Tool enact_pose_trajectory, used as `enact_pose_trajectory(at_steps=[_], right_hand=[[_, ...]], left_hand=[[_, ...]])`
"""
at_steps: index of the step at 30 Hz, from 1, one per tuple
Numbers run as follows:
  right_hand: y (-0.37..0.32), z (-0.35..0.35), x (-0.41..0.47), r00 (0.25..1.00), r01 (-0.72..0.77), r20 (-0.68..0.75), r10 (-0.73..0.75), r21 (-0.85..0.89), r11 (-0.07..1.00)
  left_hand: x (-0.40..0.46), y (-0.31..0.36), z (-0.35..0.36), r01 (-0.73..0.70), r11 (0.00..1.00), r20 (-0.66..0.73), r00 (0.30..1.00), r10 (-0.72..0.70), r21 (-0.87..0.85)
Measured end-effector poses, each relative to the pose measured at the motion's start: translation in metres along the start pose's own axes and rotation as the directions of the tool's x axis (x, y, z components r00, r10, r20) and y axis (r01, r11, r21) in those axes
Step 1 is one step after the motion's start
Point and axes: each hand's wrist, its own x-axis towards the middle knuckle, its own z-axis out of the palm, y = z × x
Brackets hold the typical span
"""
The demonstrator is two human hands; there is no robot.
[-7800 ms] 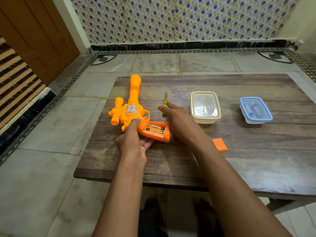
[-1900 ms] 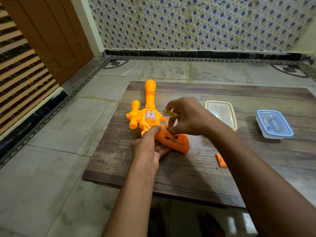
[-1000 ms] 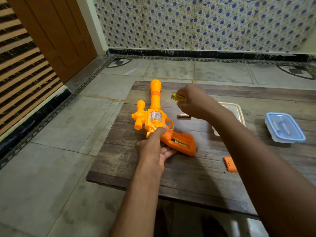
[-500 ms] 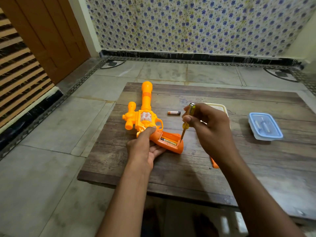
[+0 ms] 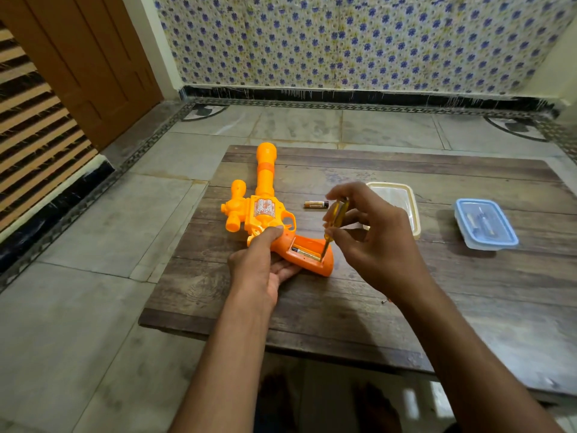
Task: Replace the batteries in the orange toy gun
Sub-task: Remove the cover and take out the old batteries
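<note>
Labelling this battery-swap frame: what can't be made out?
- Battery cover: head view, hidden behind the right hand and forearm.
- Blue-lidded box contents: too small, blurred by the lid.
- Cream-lidded box: near side covered by the right hand.
- Toy gun grip underside: left hand covers it.

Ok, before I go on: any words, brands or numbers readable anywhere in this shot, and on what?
None can be read.
Toy gun: the sticker on its side carries a printed pattern, too blurred to read.
Loose battery on the table: label print too small.
Battery in the grip: label print too small.
Screwdriver in the right hand: no marking visible.
</note>
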Motion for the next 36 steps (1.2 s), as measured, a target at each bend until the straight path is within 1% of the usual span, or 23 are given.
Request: enact_pose_trajectory(at_steps=[3,6,9,13,15,17,19,21,22,24,26,28,29,31,33,34,35,36], right_hand=[[0.000,0.003,-0.006,0.997,0.005,-0.073,-0.006,-0.014,1.000],[0.005,0.008,-0.012,0.975,-0.032,-0.216,0.045,0.063,0.998],[0.010,0.013,-0.017,0.930,-0.076,-0.341,0.139,0.194,0.978],[0.010,0.016,-0.019,0.872,-0.084,-0.434,0.227,0.325,0.942],[0.009,0.015,-0.017,0.831,-0.058,-0.477,0.285,0.435,0.898],[0.005,0.016,-0.012,0.818,-0.026,-0.469,0.332,0.547,0.837],[0.001,0.020,-0.008,0.819,0.009,-0.488,0.300,0.536,0.844],[-0.002,0.025,-0.004,0.821,0.050,-0.523,0.227,0.463,0.885],[-0.002,0.026,-0.003,0.834,0.068,-0.522,0.179,0.419,0.906],[0.001,0.026,0.000,0.883,0.102,-0.465,0.060,0.314,0.944],[0.004,0.023,0.001,0.929,0.136,-0.365,-0.059,0.190,0.972],[0.006,0.022,0.002,0.953,0.164,-0.260,-0.155,0.014,0.986],[0.008,0.022,0.002,0.963,0.169,-0.201,-0.178,-0.063,0.984],[0.014,0.022,0.002,0.985,0.150,-0.064,-0.163,-0.172,0.974],[0.022,0.024,0.001,0.994,0.093,0.077,-0.076,-0.250,0.964],[0.026,0.025,-0.001,0.991,0.071,0.127,-0.038,-0.262,0.962],[0.028,0.027,-0.001,0.990,0.057,0.140,-0.022,-0.256,0.965],[0.030,0.030,-0.001,0.992,0.048,0.121,-0.020,-0.234,0.971]], left_hand=[[0.000,0.000,0.000,0.011,1.000,0.006,1.000,-0.011,-0.012],[0.000,0.000,0.000,0.024,1.000,0.020,1.000,-0.023,-0.021],[0.003,0.000,-0.001,0.026,1.000,0.020,0.999,-0.026,0.000],[0.006,0.000,-0.003,0.024,1.000,0.017,1.000,-0.025,0.002],[0.006,0.000,-0.002,0.023,1.000,0.020,1.000,-0.023,0.006],[0.006,-0.002,-0.002,0.021,1.000,0.020,1.000,-0.021,0.009],[0.005,-0.002,-0.001,0.018,1.000,0.014,1.000,-0.018,0.005],[0.004,-0.002,0.000,0.020,1.000,0.014,1.000,-0.020,-0.012],[0.003,-0.001,0.000,0.018,1.000,0.015,1.000,-0.018,-0.017],[0.002,-0.001,0.000,0.016,1.000,0.016,1.000,-0.015,-0.009],[0.002,0.000,0.001,0.014,1.000,0.005,1.000,-0.014,0.004],[0.001,0.001,0.001,0.017,1.000,-0.006,1.000,-0.017,0.003],[0.000,0.001,0.001,0.017,1.000,-0.004,1.000,-0.017,0.004],[-0.001,0.001,0.001,0.013,1.000,0.016,1.000,-0.013,0.012],[-0.002,0.001,0.000,0.022,1.000,0.041,0.999,-0.022,0.002],[-0.002,0.001,0.000,0.026,1.000,0.045,0.999,-0.026,-0.004],[-0.002,0.001,0.001,0.027,1.000,0.045,0.999,-0.027,-0.007],[-0.002,0.001,0.001,0.026,1.000,0.044,0.999,-0.026,-0.005]])
